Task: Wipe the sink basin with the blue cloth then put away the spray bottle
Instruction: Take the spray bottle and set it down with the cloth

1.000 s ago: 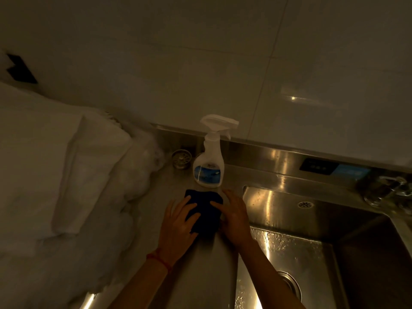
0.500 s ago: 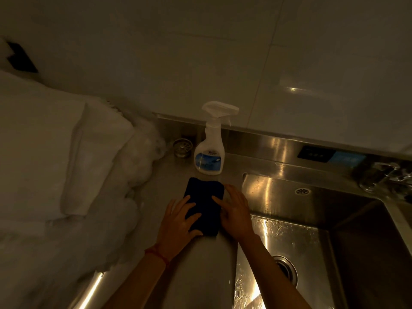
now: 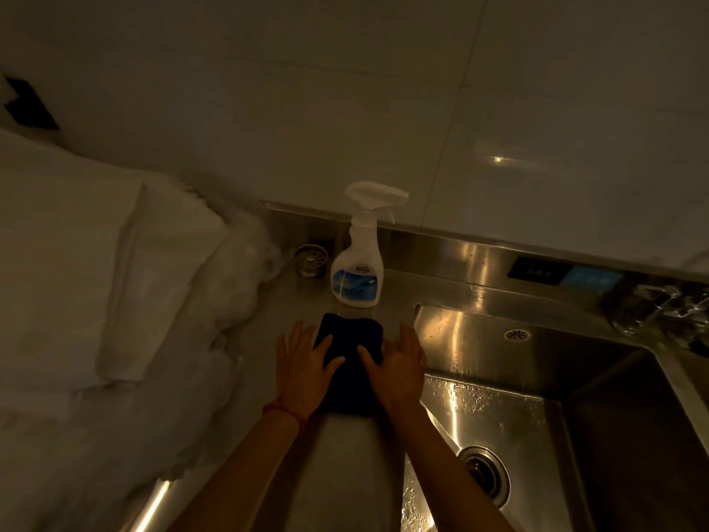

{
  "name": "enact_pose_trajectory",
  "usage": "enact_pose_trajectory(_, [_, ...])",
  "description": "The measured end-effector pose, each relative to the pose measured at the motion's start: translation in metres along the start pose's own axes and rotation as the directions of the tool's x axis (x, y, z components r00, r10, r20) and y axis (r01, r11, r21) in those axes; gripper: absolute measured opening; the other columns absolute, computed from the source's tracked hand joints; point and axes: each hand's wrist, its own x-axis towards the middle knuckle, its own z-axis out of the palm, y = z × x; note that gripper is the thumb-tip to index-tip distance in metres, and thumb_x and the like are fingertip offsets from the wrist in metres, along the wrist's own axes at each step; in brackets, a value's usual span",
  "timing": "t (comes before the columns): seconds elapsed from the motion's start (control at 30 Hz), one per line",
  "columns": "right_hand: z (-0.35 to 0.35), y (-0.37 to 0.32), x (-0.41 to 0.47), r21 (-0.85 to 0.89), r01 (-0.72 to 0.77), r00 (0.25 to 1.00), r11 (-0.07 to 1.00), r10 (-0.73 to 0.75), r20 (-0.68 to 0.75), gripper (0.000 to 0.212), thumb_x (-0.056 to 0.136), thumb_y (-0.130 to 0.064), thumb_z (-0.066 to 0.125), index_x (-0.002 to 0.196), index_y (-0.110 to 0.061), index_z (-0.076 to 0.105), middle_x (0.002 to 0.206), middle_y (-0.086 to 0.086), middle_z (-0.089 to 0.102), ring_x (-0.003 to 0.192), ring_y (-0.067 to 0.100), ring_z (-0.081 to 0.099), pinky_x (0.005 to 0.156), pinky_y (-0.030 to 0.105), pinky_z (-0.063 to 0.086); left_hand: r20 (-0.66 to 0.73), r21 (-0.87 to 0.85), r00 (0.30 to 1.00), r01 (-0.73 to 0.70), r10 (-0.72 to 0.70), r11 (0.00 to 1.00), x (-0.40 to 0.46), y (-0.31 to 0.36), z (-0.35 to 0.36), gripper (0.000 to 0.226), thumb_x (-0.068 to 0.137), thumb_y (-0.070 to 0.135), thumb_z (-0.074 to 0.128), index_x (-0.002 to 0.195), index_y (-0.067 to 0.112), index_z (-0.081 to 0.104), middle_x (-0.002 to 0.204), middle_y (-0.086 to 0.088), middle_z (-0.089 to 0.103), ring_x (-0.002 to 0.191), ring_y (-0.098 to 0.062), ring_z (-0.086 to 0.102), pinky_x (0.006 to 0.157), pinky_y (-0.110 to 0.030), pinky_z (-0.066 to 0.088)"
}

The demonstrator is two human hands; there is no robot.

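A dark blue cloth, folded into a rectangle, lies flat on the steel counter just left of the sink basin. My left hand rests on its left side with straight, spread fingers. My right hand lies flat on its right side. A white spray bottle with a blue label stands upright just behind the cloth, against the steel backsplash. The wet basin has a round drain at its bottom.
A pile of white cloth or plastic wrap fills the counter to the left. A small metal strainer sits left of the bottle. A tap and a dark panel stand at the back right. The scene is dim.
Both hands have slid apart along the cloth, flattening it longer toward me. The view has shifted slightly; the bottle has not moved.
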Motion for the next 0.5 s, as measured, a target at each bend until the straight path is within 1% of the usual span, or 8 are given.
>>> enact_pose_trajectory(0.1, [0.005, -0.003, 0.001, -0.068, -0.013, 0.998, 0.998, 0.017, 0.054, 0.06, 0.094, -0.057, 0.037, 0.138, -0.018, 0.046, 0.16, 0.007, 0.009, 0.147, 0.021, 0.003, 0.118, 0.037, 0.004, 0.078, 0.027, 0.997, 0.002, -0.004, 1.0, 0.003, 0.004, 0.007, 0.058, 0.093, 0.055, 0.03, 0.143, 0.026, 0.025, 0.155, -0.007, 0.015, 0.143, -0.025, 0.001, 0.114, -0.048, -0.002])
enact_pose_trajectory(0.17, [0.006, -0.005, 0.002, -0.097, -0.011, 0.999, 0.995, 0.016, 0.049, 0.059, 0.096, -0.055, 0.035, 0.139, -0.017, 0.044, 0.16, 0.007, 0.008, 0.147, 0.021, 0.002, 0.118, 0.037, 0.003, 0.101, 0.027, 0.995, 0.009, -0.011, 1.0, 0.004, 0.006, 0.012, 0.058, 0.094, 0.054, 0.027, 0.144, 0.025, 0.021, 0.156, -0.005, 0.011, 0.143, -0.025, 0.0, 0.113, -0.049, -0.004])
enact_pose_trajectory(0.23, [0.008, -0.006, 0.004, -0.107, -0.014, 0.999, 0.994, 0.018, 0.042, 0.057, 0.097, -0.052, 0.034, 0.14, -0.017, 0.042, 0.16, 0.007, 0.009, 0.147, 0.021, 0.002, 0.118, 0.037, 0.002, 0.103, 0.037, 0.995, 0.009, -0.013, 0.999, 0.006, 0.005, 0.014, 0.058, 0.094, 0.053, 0.025, 0.145, 0.025, 0.019, 0.156, -0.003, 0.009, 0.143, -0.024, -0.001, 0.113, -0.05, -0.005])
enact_pose_trajectory(0.37, [0.011, -0.009, 0.011, -0.123, -0.028, 0.999, 0.992, 0.033, 0.037, 0.056, 0.098, -0.05, 0.032, 0.144, -0.018, 0.037, 0.159, 0.009, 0.011, 0.147, 0.023, 0.003, 0.118, 0.038, 0.003, 0.105, 0.03, 0.994, 0.014, -0.017, 0.999, 0.012, 0.006, 0.016, 0.057, 0.095, 0.052, 0.022, 0.145, 0.025, 0.015, 0.157, 0.002, 0.007, 0.143, -0.023, -0.001, 0.113, -0.05, -0.003])
enact_pose_trajectory(0.5, [0.012, -0.01, 0.019, -0.126, -0.048, 0.998, 0.991, 0.052, 0.023, 0.057, 0.098, -0.051, 0.031, 0.143, -0.018, 0.037, 0.159, 0.009, 0.012, 0.147, 0.024, 0.004, 0.118, 0.038, 0.003, 0.092, 0.04, 0.996, 0.013, -0.017, 0.999, 0.021, 0.007, 0.017, 0.056, 0.096, 0.051, 0.022, 0.145, 0.025, 0.015, 0.156, 0.003, 0.009, 0.143, -0.023, 0.001, 0.113, -0.051, -0.001])
